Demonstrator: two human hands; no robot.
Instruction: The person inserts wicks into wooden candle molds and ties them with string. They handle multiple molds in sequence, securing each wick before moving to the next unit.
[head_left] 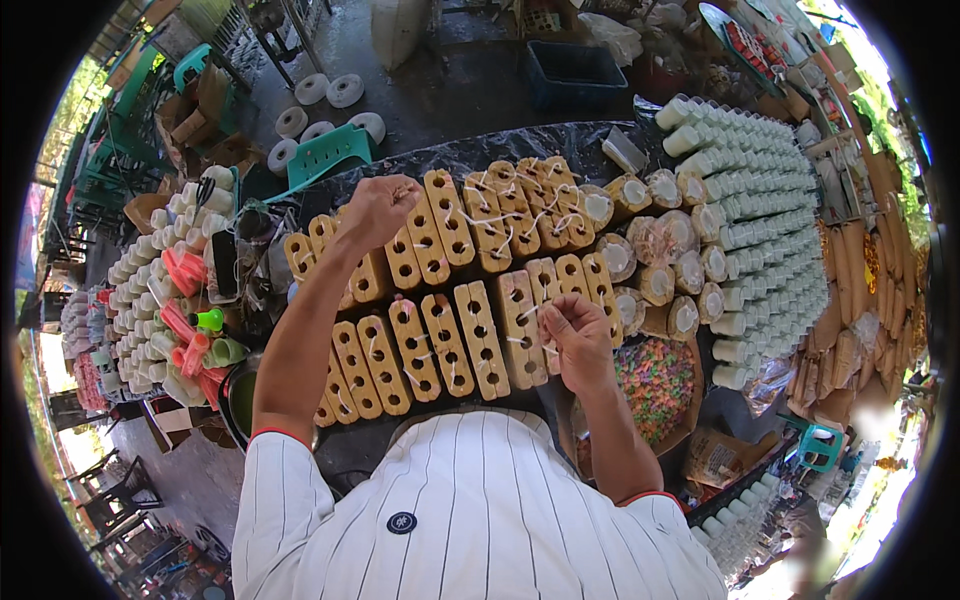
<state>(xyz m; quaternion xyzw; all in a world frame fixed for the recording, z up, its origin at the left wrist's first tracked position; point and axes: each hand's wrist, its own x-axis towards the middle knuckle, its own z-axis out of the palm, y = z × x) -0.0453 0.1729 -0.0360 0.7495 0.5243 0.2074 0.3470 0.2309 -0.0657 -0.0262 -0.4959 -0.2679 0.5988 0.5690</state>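
Two rows of tan blocks (446,345), each pierced by several round holes, stand on the table in front of me. White strings (508,205) lie loose across the blocks at the back right and poke from some holes. My left hand (380,212) is raised over the back row, its fingers closed; what they hold, if anything, is too small to make out. Above the right part of the front row, my right hand (580,340) pinches thumb against fingers, with a short white string at the fingertips, beside a block with pinkish stains.
White-capped round pieces (657,285) sit right of the blocks, beside stacked pale cups (765,240). A box of colourful bits (655,390) is near my right forearm. More cups (150,265) and pink pieces (185,270) crowd the left. A green plastic chair (330,155) stands beyond.
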